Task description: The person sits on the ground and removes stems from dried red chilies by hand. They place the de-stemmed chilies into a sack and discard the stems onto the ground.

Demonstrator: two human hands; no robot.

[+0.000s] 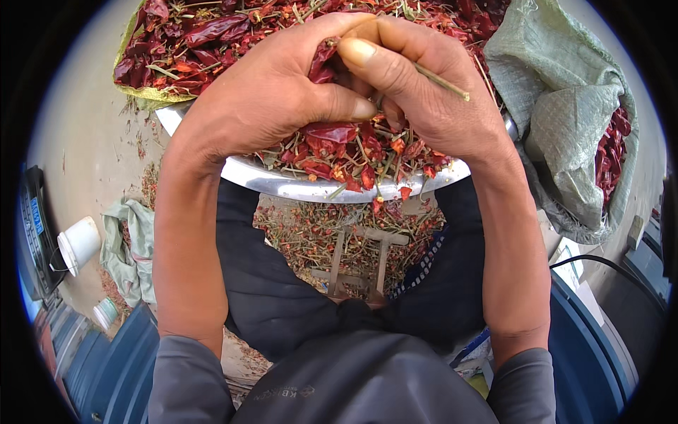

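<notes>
My left hand (pixel 261 92) and my right hand (pixel 441 99) meet above a wide metal basin (pixel 296 187) heaped with dried red chillies (pixel 332 141). A dark, wrinkled dried chilli (pixel 323 63) sits between the thumb and curled fingers of my left hand. My right hand is closed, thumb against fingers, with a dry greenish stalk (pixel 445 83) sticking out to the right. Whether the stalk joins the chilli is hidden by the fingers. Broken pods, seeds and stems cover the heap in front of my wrists.
A greenish woven sack (pixel 575 134) with chillies stands at the right, and a yellow-edged sack (pixel 145 95) at the far left. Between my legs, a wooden frame (pixel 360 261) stands among scattered scraps. At left are a white bucket (pixel 80 245) and a crumpled sack (pixel 127 240).
</notes>
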